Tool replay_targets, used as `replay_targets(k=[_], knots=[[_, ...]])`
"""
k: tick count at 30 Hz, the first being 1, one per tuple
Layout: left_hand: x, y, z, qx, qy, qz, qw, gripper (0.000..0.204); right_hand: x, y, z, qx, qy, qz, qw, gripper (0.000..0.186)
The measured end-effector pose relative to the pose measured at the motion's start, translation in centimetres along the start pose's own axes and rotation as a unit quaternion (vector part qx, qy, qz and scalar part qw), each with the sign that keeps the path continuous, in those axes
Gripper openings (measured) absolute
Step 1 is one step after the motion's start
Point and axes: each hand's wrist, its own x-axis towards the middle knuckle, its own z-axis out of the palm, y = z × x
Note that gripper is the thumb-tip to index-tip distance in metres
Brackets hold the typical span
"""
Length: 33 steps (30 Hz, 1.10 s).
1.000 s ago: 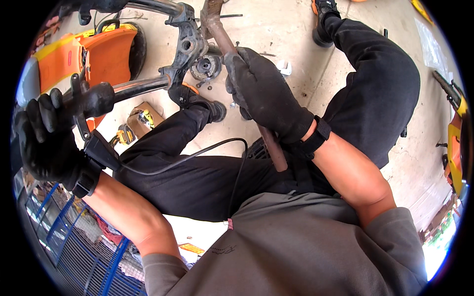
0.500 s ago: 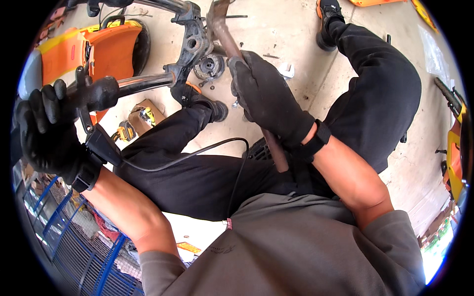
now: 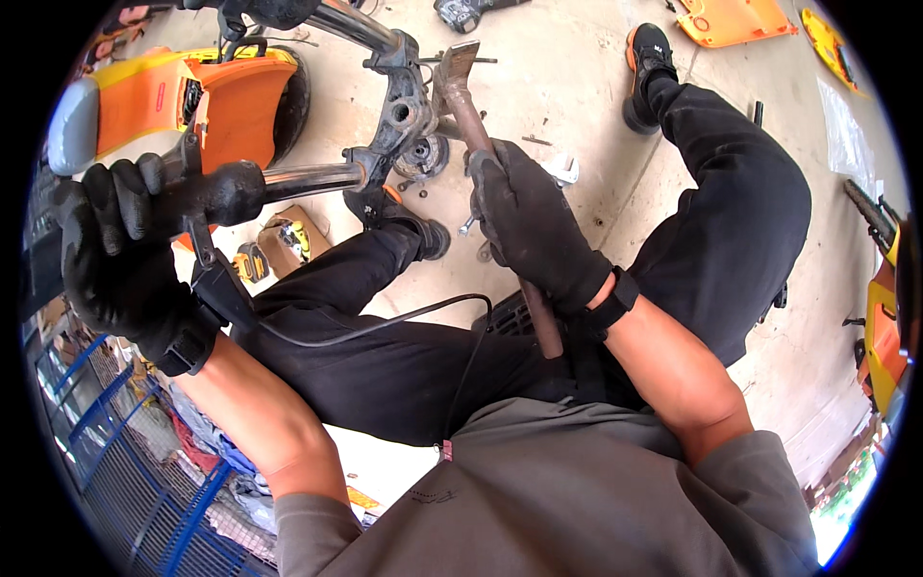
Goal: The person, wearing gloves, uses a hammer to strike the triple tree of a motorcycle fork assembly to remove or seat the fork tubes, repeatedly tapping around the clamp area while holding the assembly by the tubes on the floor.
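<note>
Gripped in my black-gloved right hand (image 3: pixel 529 226) is a rusty steel hammer (image 3: pixel 546 327); its head is up beside a metal fork clamp (image 3: pixel 389 125) with a round hole. The fingers of my left hand (image 3: pixel 125 250), also gloved, are wrapped round the black lower section of a front fork leg (image 3: pixel 245 192), whose chrome tube (image 3: pixel 312 178) runs into that clamp. A black cable (image 3: pixel 413 310) loops over my legs. On the floor behind the clamp lie a round metal hub (image 3: pixel 423 156) and small bolts.
Orange-yellow body panels (image 3: pixel 144 101) lie left, with more (image 3: pixel 731 19) at the top and right edge. A cardboard box (image 3: pixel 284 250) with yellow tools is beside my left leg, a black power tool (image 3: pixel 466 12) far ahead. Blue metal racks (image 3: pixel 125 462) stand lower left.
The view has shifted, so the fork, clamp and panels appear lower and further right, with more floor showing ahead. Both hands keep their grips, the hammer still beside the clamp.
</note>
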Motion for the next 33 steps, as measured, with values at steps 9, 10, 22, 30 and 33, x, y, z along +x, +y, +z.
replay_targets(k=[9, 10, 22, 30, 33], knots=[[0.0, 0.0, -0.6, 0.009, -0.025, -0.004, 1.000, 0.024, -0.6, -0.1, 0.3, 0.029, 0.008, -0.047, 0.998, 0.024], [0.0, -0.1, 0.0, 0.024, -0.011, 0.003, 1.000, 0.023, -0.6, -0.1, 0.2, 0.031, 0.012, -0.050, 0.998, 0.024], [-0.1, 0.4, -1.1, 0.002, -0.045, -0.017, 0.999, 0.022, -0.2, 0.5, 0.1, 0.047, -0.010, 0.006, 0.999, 0.024], [0.0, 0.2, -0.8, 0.034, -0.005, 0.006, 0.999, 0.021, 0.2, 0.6, 0.1, 0.032, 0.007, -0.027, 0.999, 0.025], [-0.2, 0.0, 0.5, 0.047, 0.025, 0.008, 0.999, 0.020, 0.4, 1.4, 0.1, 0.010, -0.010, -0.027, 1.000, 0.025]])
